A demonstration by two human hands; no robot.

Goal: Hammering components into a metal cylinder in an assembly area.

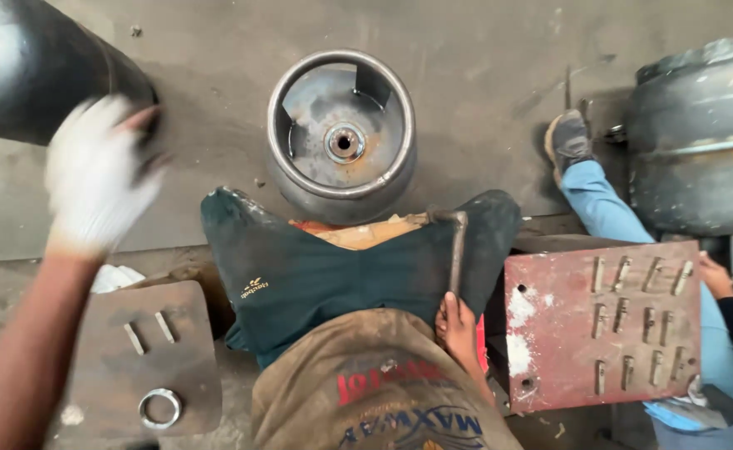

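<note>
My left hand (100,171), in a white glove and blurred by motion, is raised at the upper left, touching or almost touching a dark metal cylinder (33,71) that lies on its side. My right hand (460,327), bare, rests by my right thigh and grips the handle of a metal hammer-like tool (456,246), which points away from me along my knee. A grey steel gas cylinder (341,137) stands upright between my knees, its collar ring and central valve hole facing up.
A rusty plate (187,367) at my left holds two short metal strips (150,332) and a steel ring (160,407). A red metal plate (550,333) at my right carries several small strips. Another person's leg (608,208) and hand (715,275) are beside a large cylinder (700,133).
</note>
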